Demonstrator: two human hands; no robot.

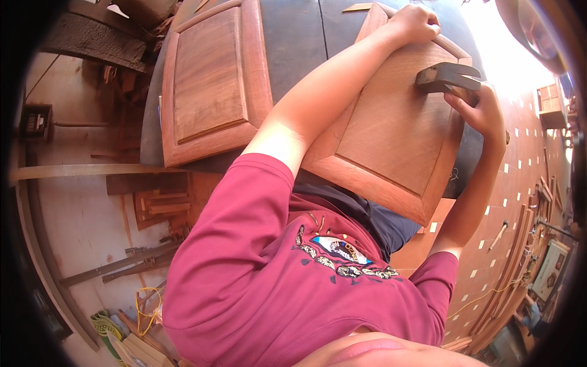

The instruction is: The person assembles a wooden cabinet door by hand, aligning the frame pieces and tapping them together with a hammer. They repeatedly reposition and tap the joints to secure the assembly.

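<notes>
A framed wooden panel door [391, 131] lies at an angle on a dark tabletop [293, 43], its near corner jutting out toward my body. My left hand [417, 24] is at the far end of this door, fingers curled closed over the frame rail; whether they pinch anything small is hidden. In my right hand [480, 110] is a dark claw hammer [449, 77], its head above the right side of the panel. Most of the hammer's handle is out of sight behind its head and my fingers.
A second panel door [211, 79] lies on the table to the left. A thin pale strip [358, 7] pokes out past the far frame. Long timber lengths [510, 263] and a yellow cord [483, 295] lie on the right-hand floor. Wood pieces [162, 205] are stacked at left.
</notes>
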